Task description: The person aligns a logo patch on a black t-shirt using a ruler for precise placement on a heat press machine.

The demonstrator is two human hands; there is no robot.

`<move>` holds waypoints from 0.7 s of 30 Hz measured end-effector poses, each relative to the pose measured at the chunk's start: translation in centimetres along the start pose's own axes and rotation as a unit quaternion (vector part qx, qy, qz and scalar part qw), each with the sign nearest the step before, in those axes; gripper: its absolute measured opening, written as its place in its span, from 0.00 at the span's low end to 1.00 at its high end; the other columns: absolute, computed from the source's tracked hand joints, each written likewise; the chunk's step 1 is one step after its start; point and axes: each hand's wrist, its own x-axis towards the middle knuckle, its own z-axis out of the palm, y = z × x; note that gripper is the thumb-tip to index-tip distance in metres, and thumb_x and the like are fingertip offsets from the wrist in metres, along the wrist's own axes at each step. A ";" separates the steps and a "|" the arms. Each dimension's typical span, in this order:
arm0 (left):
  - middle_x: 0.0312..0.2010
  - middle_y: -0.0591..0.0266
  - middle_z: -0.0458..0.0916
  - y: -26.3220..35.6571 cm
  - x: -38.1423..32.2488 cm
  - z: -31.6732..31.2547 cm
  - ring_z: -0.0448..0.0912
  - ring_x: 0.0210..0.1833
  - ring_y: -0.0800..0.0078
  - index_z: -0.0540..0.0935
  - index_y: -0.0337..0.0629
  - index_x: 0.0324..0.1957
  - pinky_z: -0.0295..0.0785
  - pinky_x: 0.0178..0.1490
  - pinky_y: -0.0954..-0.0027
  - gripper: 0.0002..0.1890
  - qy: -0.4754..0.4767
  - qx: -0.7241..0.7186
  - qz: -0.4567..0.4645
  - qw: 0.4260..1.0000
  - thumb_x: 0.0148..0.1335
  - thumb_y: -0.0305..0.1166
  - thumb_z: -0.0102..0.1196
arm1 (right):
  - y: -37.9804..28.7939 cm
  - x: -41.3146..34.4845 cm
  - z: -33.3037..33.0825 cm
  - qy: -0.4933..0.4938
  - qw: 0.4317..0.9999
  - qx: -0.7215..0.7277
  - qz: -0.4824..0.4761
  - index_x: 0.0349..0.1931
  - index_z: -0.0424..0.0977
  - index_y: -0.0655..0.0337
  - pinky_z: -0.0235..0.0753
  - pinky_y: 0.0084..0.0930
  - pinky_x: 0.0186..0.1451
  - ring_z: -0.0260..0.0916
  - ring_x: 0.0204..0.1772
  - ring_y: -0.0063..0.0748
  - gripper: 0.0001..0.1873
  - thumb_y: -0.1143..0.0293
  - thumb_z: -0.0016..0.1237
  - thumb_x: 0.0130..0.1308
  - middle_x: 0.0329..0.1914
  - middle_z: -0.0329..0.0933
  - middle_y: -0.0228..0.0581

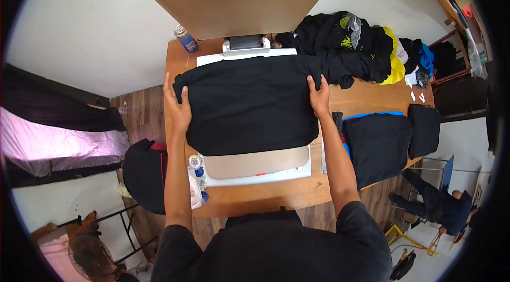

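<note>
A folded black garment (251, 102) lies over the upper part of the beige lower platen (259, 162) of a heat press. My left hand (179, 110) is at the garment's left edge, thumb on top and fingers stretched along the outside, with cloth between them. At the upper right corner, my right hand (320, 96) pinches the cloth between thumb and fingers. Above the far end rises the press's raised upper plate (239, 3), tilted back on its white hinge mount (246, 45). The garment's underside is hidden.
A spray can (186, 39) stands at the table's (279, 198) back left. Heaped dark clothes (342, 50) lie back right; folded black garments (378, 146) sit right. Small rolls (195, 161) line the press's left. Dark cloth (145, 176) hangs left. Another person (446, 206) is beyond, at right.
</note>
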 end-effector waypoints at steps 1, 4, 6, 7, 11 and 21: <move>0.64 0.50 0.79 -0.5 0.1 -0.1 0.75 0.69 0.62 0.76 0.34 0.65 0.65 0.74 0.65 0.15 -0.009 -0.046 -0.014 0.999 0.81 0.26 0.49 | -0.3 0.2 0.2 -0.013 1.000 -0.004 0.007 0.57 0.78 0.66 0.74 0.21 0.61 0.77 0.54 0.21 0.15 0.65 0.55 0.80 0.52 0.84 0.33; 0.60 0.52 0.83 0.0 1.1 -2.3 0.78 0.68 0.65 0.80 0.34 0.64 0.64 0.76 0.66 0.16 -0.156 -0.057 -0.112 0.980 0.82 0.27 0.46 | -1.9 0.3 0.4 -0.008 1.000 0.016 0.009 0.56 0.78 0.67 0.75 0.22 0.60 0.79 0.52 0.23 0.15 0.65 0.56 0.80 0.49 0.85 0.35; 0.56 0.54 0.86 0.9 1.4 -3.6 0.80 0.66 0.67 0.82 0.33 0.64 0.63 0.76 0.68 0.17 -0.282 -0.013 -0.193 0.940 0.83 0.27 0.45 | -4.8 -0.4 1.2 -0.009 0.999 0.038 0.018 0.56 0.78 0.67 0.75 0.22 0.59 0.79 0.52 0.23 0.15 0.65 0.56 0.79 0.49 0.85 0.35; 0.57 0.56 0.87 1.1 1.5 -3.8 0.80 0.64 0.70 0.83 0.35 0.64 0.64 0.74 0.70 0.17 -0.253 -0.073 -0.189 0.946 0.83 0.28 0.44 | -6.3 -0.7 1.2 -0.009 0.998 0.056 0.026 0.56 0.79 0.66 0.75 0.21 0.59 0.78 0.53 0.22 0.15 0.65 0.56 0.79 0.49 0.85 0.34; 0.62 0.58 0.85 4.3 1.8 -4.4 0.79 0.62 0.76 0.80 0.41 0.70 0.67 0.69 0.74 0.20 -0.182 -0.085 -0.113 0.973 0.83 0.27 0.42 | -8.7 -2.9 -1.6 0.013 0.995 0.100 0.019 0.59 0.78 0.66 0.76 0.21 0.60 0.78 0.55 0.22 0.17 0.63 0.57 0.79 0.54 0.84 0.35; 0.78 0.48 0.67 18.4 -2.7 -2.7 0.64 0.80 0.63 0.64 0.30 0.78 0.56 0.81 0.64 0.38 -0.292 -0.135 0.015 0.947 0.67 0.18 0.60 | -12.1 -11.5 -18.4 0.168 0.978 0.127 -0.009 0.66 0.74 0.66 0.76 0.28 0.69 0.78 0.62 0.29 0.21 0.64 0.55 0.80 0.62 0.81 0.41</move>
